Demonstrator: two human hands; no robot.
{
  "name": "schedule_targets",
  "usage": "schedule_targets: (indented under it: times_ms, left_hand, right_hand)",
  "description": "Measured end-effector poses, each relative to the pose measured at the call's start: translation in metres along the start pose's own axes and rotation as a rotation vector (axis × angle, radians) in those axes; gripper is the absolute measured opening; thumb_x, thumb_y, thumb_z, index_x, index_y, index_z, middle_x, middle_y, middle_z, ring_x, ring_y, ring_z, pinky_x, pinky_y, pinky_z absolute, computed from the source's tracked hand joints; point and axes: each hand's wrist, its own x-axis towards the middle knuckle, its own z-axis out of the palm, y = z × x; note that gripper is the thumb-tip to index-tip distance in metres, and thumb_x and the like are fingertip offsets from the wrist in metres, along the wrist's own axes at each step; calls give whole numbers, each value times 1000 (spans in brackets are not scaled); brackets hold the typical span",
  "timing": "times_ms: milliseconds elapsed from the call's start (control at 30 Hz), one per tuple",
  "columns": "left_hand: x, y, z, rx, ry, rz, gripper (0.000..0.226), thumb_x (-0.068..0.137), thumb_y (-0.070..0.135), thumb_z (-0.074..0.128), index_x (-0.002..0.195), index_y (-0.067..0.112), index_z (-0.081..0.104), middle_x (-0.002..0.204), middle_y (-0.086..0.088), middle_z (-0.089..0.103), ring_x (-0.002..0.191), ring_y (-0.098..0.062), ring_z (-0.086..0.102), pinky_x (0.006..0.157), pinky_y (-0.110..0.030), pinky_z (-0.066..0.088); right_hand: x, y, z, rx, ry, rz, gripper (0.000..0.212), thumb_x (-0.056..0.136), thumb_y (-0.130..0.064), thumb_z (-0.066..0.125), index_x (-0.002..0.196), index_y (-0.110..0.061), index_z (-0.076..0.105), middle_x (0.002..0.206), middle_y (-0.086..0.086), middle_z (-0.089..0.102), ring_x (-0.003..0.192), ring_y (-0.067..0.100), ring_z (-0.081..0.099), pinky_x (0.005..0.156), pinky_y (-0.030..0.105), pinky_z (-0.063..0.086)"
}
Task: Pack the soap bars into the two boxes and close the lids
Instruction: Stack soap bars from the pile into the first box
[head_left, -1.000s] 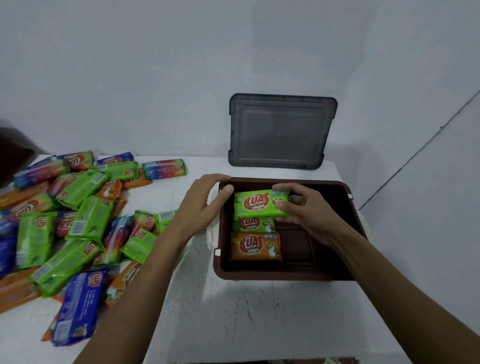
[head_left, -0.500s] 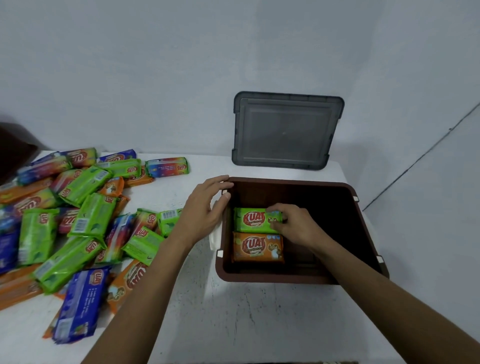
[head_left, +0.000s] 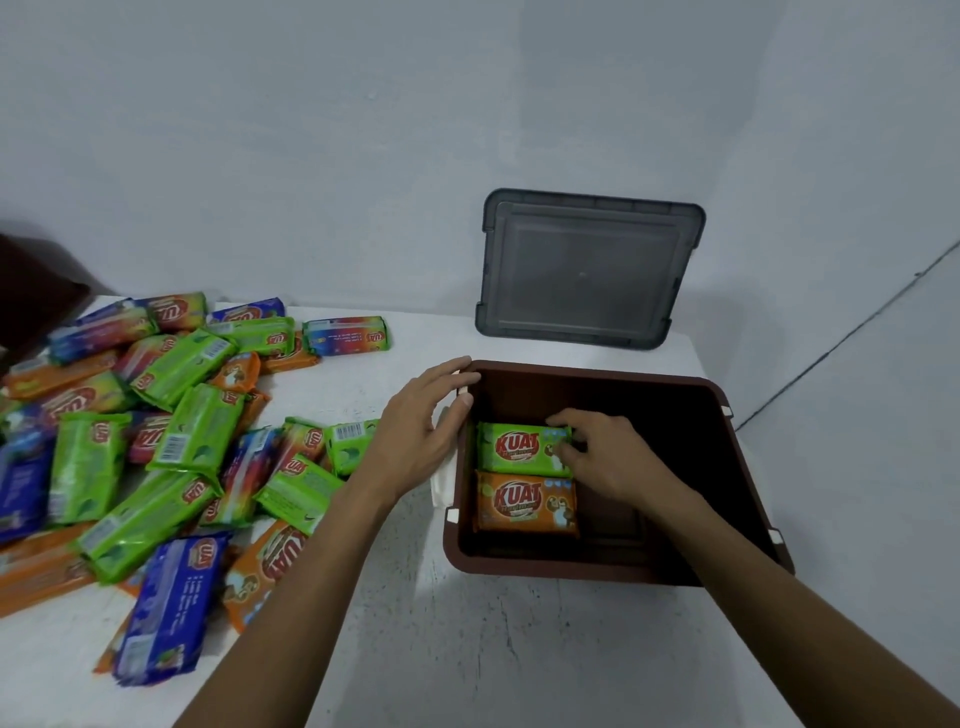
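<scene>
Soap: green bar (head_left: 519, 448) and orange bar (head_left: 525, 503) flat on the floor of the brown box (head_left: 571, 567), against its left wall, orange nearer the front. Long axes left to right, labels up. Box floor bare to the right. Right hand (head_left: 613, 460) inside the box, pinching the green bar's right end. Left hand (head_left: 415, 436) relaxed, fingers on the box's left rim. Grey lid (head_left: 587, 270) upright behind the box.

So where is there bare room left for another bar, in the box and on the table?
In the brown box, the floor right of the green bar and orange bar, up to the right wall, is bare, though the right hand reaches across it. The table before the box is bare too. The soap pile crowds the table's left side.
</scene>
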Motion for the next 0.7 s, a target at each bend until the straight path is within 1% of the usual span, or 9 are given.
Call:
schedule_targets:
  times_ms: [67,100,233,367,467,533,567,633,700]
  left_hand:
    - [-3,-1,-3,-57,-11,13,34,97,33,49,126,26,63,142,12,51,129,0,46,102,-25,45]
    - [-6,-2,-6,-85,-7,13,33,96,31,50,126,26,63,141,12,52,127,2,48,100,-23,46]
    - [-19,-16,-24,-104,55,-50,28,98,26,53,123,25,65,122,15,65,108,3,59,92,-25,52]
    - [-33,-41,-55,-52,83,-129,24,98,26,54,117,23,68,112,15,68,99,3,62,86,-21,52]
    - [-41,-59,-80,-21,126,-179,26,93,30,53,113,22,69,108,15,68,93,3,62,80,-19,51]
    - [-47,-74,-97,68,132,-198,25,94,27,56,114,19,68,108,10,67,88,1,59,79,-22,49]
    - [-50,-81,-105,137,123,-210,24,94,24,58,115,18,67,108,7,66,88,-3,57,80,-26,48]
    - [-56,-98,-117,301,79,-240,25,94,21,60,117,17,66,111,2,65,97,-15,58,84,-33,45]
    - [-61,-112,-125,422,14,-259,25,92,23,62,115,17,66,112,-3,67,102,-24,60,85,-36,45]
  right_hand:
    - [-1,-13,-12,59,-20,-48,36,97,-28,56,133,-28,54,122,4,63,105,14,61,86,25,49]
    - [-1,-21,-19,115,-26,-86,33,96,-30,57,129,-30,56,117,2,66,104,13,63,89,28,51]
    - [4,-56,-34,322,44,-212,24,95,-26,60,118,-27,65,92,-4,70,82,9,69,83,35,57]
    - [24,-93,-27,368,118,-296,19,94,-23,59,111,-24,67,84,-3,72,76,12,70,77,36,58]
    - [43,-123,-13,348,151,-332,17,92,-20,61,107,-24,68,83,-4,70,69,11,68,68,27,56]
    - [54,-139,0,289,140,-345,19,90,-20,63,109,-25,67,85,-7,68,67,8,65,64,19,52]
    - [59,-146,7,234,117,-359,22,90,-22,64,111,-26,66,88,-8,68,67,7,64,66,18,52]
    - [68,-156,23,69,30,-395,30,90,-26,66,119,-27,63,100,-4,68,73,8,64,78,26,53]
    - [76,-164,38,-82,-100,-405,40,91,-27,65,130,-25,56,116,3,64,86,12,61,86,30,50]
